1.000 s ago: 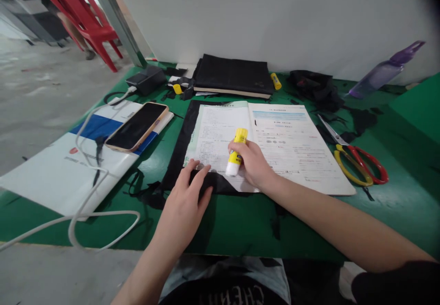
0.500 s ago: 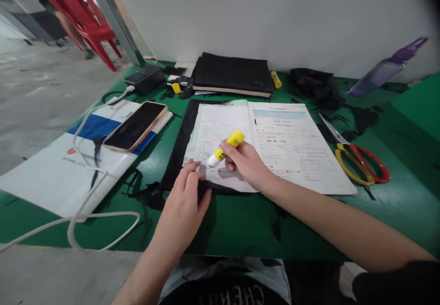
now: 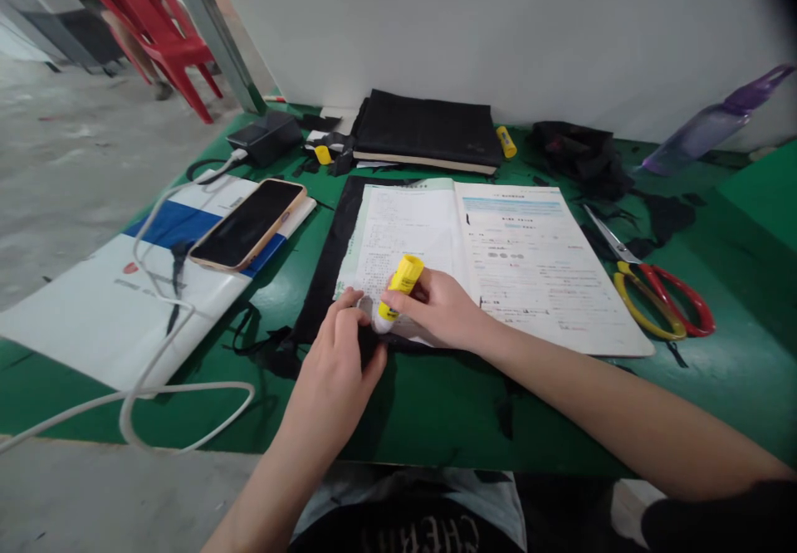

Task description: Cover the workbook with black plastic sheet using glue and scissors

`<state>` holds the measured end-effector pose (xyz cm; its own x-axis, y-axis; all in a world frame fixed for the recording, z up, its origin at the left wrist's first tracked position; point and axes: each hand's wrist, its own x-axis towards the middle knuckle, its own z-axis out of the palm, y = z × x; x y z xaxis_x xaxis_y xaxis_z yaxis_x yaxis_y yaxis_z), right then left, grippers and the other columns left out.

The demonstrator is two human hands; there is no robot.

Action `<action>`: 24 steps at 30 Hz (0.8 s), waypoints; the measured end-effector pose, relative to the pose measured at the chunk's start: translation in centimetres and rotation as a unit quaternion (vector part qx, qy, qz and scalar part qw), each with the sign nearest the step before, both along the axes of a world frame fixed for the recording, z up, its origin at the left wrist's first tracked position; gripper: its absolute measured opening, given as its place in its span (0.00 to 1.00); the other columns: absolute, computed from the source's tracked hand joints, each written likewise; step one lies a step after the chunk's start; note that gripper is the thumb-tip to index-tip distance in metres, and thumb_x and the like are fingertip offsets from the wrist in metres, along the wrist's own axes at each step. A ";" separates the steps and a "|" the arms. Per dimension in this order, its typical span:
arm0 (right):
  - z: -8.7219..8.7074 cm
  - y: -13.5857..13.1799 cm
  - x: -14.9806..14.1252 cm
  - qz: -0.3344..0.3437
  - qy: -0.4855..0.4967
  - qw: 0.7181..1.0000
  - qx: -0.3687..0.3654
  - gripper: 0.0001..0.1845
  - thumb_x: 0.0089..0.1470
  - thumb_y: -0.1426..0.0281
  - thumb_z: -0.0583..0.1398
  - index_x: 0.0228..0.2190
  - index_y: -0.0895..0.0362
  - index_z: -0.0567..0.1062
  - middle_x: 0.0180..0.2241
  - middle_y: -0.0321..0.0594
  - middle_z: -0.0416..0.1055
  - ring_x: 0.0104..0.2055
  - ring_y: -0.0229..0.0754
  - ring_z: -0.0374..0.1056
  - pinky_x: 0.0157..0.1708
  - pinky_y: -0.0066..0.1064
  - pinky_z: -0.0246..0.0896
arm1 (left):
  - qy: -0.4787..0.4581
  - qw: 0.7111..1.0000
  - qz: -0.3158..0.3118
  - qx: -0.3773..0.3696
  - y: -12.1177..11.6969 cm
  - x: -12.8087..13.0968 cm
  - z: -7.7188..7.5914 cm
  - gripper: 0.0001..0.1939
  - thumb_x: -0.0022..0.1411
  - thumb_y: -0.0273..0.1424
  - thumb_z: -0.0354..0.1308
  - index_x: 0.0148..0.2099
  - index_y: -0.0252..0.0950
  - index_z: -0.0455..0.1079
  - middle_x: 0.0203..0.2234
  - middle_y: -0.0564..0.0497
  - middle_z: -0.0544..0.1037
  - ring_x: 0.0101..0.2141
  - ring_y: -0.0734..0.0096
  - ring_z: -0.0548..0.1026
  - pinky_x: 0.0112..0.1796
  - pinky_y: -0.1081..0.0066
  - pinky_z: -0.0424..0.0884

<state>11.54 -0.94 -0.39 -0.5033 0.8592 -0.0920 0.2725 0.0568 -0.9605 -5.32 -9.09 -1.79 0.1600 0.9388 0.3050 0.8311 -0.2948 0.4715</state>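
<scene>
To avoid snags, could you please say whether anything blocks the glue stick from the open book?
Nothing visible does: the right hand holds the glue stick at the open book, close beside the left hand.

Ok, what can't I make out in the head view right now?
All in the head view:
Glue stick: barrel partly hidden by the right hand.
Black cover: near edge partly behind the left hand.
Open book: print too small and blurred.
White cable: cut off by the left edge.
Red chair: top cut off above.
</scene>
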 end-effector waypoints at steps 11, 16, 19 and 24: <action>0.7 -0.6 -0.1 0.033 -0.040 0.998 0.027 0.15 0.53 0.56 0.59 0.31 0.56 0.68 0.25 0.32 0.66 0.26 0.35 0.62 0.26 0.28 0.56 | 0.030 0.999 0.001 -0.025 -0.1 0.1 0.3 0.26 0.62 0.24 0.50 0.61 0.33 0.51 0.59 0.36 0.61 0.61 0.53 0.61 0.56 0.52 0.66; 0.9 -0.5 -0.2 0.026 -0.052 0.997 0.044 0.12 0.51 0.59 0.59 0.28 0.56 0.67 0.24 0.32 0.67 0.25 0.34 0.62 0.24 0.28 0.55 | 0.035 0.999 -0.003 -0.023 0.1 0.0 0.1 0.25 0.63 0.26 0.49 0.61 0.36 0.51 0.59 0.37 0.61 0.60 0.52 0.61 0.55 0.50 0.66; 1.0 -0.5 -0.2 0.018 -0.058 0.997 0.052 0.11 0.49 0.62 0.60 0.26 0.55 0.66 0.23 0.30 0.67 0.24 0.34 0.62 0.23 0.27 0.54 | 0.046 0.999 -0.008 -0.026 0.1 0.1 0.1 0.23 0.64 0.27 0.49 0.60 0.35 0.53 0.59 0.37 0.61 0.60 0.51 0.62 0.55 0.50 0.67; 1.0 -0.5 -0.3 0.004 -0.065 0.996 0.067 0.10 0.45 0.64 0.61 0.24 0.55 0.66 0.21 0.29 0.63 0.22 0.32 0.57 0.21 0.27 0.50 | 0.052 0.998 -0.009 -0.020 0.2 0.1 0.1 0.21 0.64 0.27 0.49 0.59 0.35 0.54 0.59 0.37 0.61 0.60 0.51 0.62 0.54 0.50 0.68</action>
<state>11.28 -1.46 0.60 -0.5021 0.8639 -0.0410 0.3922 0.1851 -0.9011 -5.26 -8.93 -1.69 0.2064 0.9462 0.2491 0.8706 -0.2938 0.3946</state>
